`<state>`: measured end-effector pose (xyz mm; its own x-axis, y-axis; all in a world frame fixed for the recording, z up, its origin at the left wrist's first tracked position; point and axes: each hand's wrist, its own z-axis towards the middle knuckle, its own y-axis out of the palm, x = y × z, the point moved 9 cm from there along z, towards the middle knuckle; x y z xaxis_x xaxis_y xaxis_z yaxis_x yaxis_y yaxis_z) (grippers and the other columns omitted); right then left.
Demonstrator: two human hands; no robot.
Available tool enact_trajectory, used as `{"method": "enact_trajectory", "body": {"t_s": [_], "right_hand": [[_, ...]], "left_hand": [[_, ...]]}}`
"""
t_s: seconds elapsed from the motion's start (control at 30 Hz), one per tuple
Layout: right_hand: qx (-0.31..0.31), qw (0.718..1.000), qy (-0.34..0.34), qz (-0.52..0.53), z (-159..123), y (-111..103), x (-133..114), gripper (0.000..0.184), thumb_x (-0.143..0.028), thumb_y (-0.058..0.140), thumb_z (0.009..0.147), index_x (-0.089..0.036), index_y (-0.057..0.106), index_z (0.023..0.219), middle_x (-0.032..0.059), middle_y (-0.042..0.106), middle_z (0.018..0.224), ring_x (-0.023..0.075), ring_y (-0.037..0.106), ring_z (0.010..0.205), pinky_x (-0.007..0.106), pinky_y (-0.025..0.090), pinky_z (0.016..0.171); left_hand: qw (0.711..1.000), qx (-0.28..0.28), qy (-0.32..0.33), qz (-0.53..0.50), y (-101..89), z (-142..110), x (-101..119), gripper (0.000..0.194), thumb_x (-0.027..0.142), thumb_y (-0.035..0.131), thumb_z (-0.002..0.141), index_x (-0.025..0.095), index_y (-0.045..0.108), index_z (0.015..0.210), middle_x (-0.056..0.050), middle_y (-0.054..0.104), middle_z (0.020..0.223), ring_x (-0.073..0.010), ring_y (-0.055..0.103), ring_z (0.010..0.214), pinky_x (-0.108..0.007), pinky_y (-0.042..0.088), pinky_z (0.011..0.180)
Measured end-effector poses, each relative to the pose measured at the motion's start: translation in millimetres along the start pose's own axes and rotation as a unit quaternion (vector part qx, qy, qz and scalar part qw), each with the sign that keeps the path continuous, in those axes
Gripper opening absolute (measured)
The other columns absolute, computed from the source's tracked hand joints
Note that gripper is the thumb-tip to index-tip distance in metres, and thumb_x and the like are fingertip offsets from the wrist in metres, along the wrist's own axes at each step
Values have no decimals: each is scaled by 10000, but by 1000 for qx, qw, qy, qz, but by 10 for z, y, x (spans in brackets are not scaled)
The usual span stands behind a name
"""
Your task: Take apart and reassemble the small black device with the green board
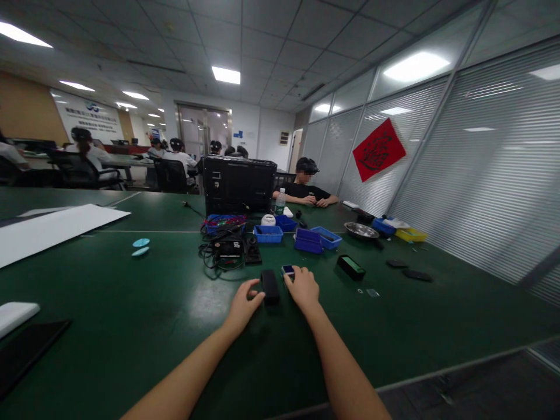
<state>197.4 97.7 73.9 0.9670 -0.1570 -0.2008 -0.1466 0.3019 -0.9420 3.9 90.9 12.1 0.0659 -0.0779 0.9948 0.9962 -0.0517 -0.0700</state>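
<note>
My left hand [243, 302] is at the left side of a black rectangular box [270, 286], its thumb and index finger apart. The thumb tip lies close to the box edge; I cannot tell if it touches. To the right of the box, my right hand [303, 288] curls over a small blue device with a dark screen [287, 269], fingers at its near and right side. Much of this device is hidden under the hand. Further right lies a black open case with a green inside [351, 267].
Behind stand blue bins [268, 234], a tangle of black cables [214, 248], a large black monitor-like panel [240, 185] and a water bottle [280, 201]. A steel bowl [361, 231] and flat black pieces [416, 275] lie right. A person [308, 189] sits across the table.
</note>
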Motion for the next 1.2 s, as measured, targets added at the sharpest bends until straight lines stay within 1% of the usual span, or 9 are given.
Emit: {"method": "enact_trajectory", "body": {"t_s": [0.13,0.23,0.33,0.5,0.67,0.83,0.97,1.07,1.2], "right_hand": [[-29,1000,-4,1,19,159,35,498,-431,515,766,-208,428,1203,126,507,1076,253,487,987,322,405,718],[-35,999,-2,15,28,193,38,447,-372,508,774,-212,439,1185,111,515,1055,231,523,948,301,406,707],[-45,998,8,31,58,206,86,429,-363,489,779,-205,448,1176,103,521,1043,216,546,919,286,405,704],[-51,996,12,73,107,243,141,417,-331,466,771,-202,455,1168,91,541,1033,205,567,883,278,407,695],[-56,994,31,91,143,250,214,406,-281,449,764,-192,471,1160,101,567,1037,214,569,908,284,407,720],[-91,987,76,105,183,252,372,367,-255,399,792,-214,488,1146,87,622,993,208,591,880,281,414,705],[-122,981,125,84,200,270,528,350,-267,386,811,-251,510,1139,82,631,1003,221,598,887,284,422,680],[-131,979,133,77,220,283,589,329,-234,367,820,-253,550,1093,80,626,1020,217,593,900,281,423,683],[-85,988,108,70,247,223,572,341,-284,311,853,-220,546,1091,98,595,1063,231,558,959,304,421,720]], "left_hand": [[984,8,101,146,229,-69,267,577,306,713,555,280,561,1111,-66,395,1263,-253,456,1097,-354,351,956],[969,9,135,208,381,-115,325,520,263,698,569,278,581,1075,-60,363,1268,-277,371,1176,-376,266,1014],[954,16,157,255,435,-150,323,417,213,636,626,259,583,1038,-63,364,1243,-261,401,1139,-386,291,993],[951,44,155,263,333,-167,307,345,189,585,656,240,568,997,-57,395,1165,-224,472,1031,-362,367,929],[956,81,123,254,193,-126,273,446,258,549,697,226,494,1138,-74,395,1118,-206,506,952,-323,407,858],[950,63,84,295,155,-111,243,449,292,452,784,254,419,1231,-66,418,1093,-168,527,907,-277,409,810],[927,46,66,368,156,-134,229,410,336,427,810,285,435,1217,-50,424,1116,-152,539,881,-248,403,770],[917,54,76,388,144,-136,241,399,393,409,819,272,457,1196,-52,440,1111,-164,530,913,-258,401,786],[914,63,87,391,126,-114,253,370,427,434,799,227,541,1092,-62,464,1078,-188,503,977,-286,380,860]]}}
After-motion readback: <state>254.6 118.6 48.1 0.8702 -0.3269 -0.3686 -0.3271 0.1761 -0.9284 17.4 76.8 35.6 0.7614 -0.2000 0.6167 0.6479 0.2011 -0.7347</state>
